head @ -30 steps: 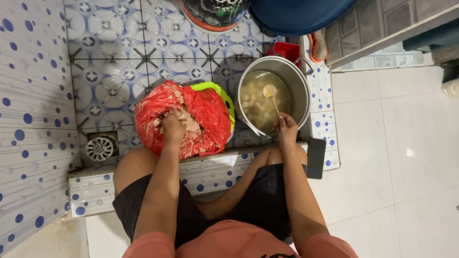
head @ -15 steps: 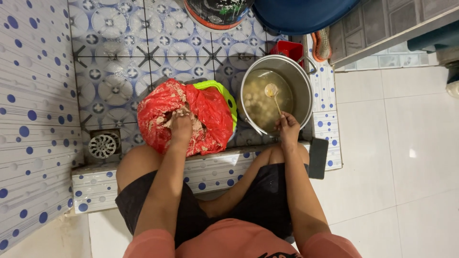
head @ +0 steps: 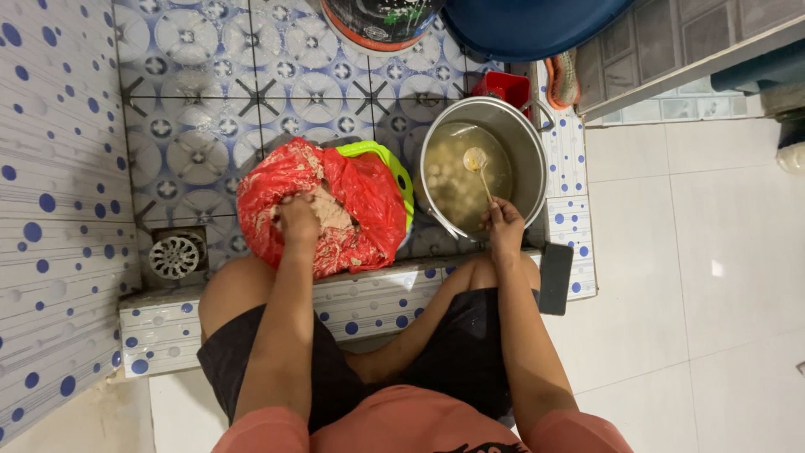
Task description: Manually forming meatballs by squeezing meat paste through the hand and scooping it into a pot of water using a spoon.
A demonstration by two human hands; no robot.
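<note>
My left hand [head: 298, 220] is closed in a pale brownish paste [head: 333, 214] that fills a red plastic bag [head: 369, 201] set in a green basket [head: 394, 168]. My right hand [head: 503, 225] grips the handle of a spoon [head: 480, 168] whose bowl is over the cloudy liquid in a large metal pot [head: 520, 134]. Several pale round balls float in that liquid. The pot stands just right of the bag, on the patterned tile floor.
A round floor drain [head: 174, 256] lies left of the bag. A low tiled curb [head: 369, 306] runs under my knees. A dark phone [head: 555, 278] rests on the curb's right end. A red container [head: 507, 85], a blue basin [head: 528, 23] and a dark bucket [head: 377, 21] stand behind the pot.
My left hand has shifted slightly within the paste. The right hand and spoon have stayed at the pot.
</note>
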